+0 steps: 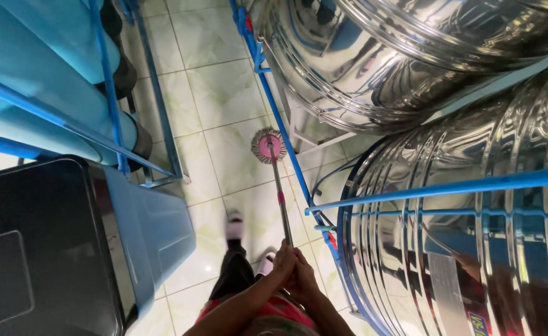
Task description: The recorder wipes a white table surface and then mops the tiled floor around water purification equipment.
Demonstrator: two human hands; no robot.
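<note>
A mop with a round pink-and-white head (268, 146) rests on the pale tiled floor (215, 93). Its thin metal handle (281, 202) runs back toward me. Both hands are wrapped around the handle's top end, close together: my left hand (284, 261) on the near left side, my right hand (304, 280) just behind and beside it. My legs in dark trousers and one light shoe (234, 225) show below the hands.
Two large shiny steel tanks (373, 56) (473, 249) stand on the right inside a blue metal frame (448, 185). Blue cylinders (44, 81) in a blue rack fill the left. A dark-topped blue cabinet (44, 249) sits at lower left, leaving a narrow floor aisle.
</note>
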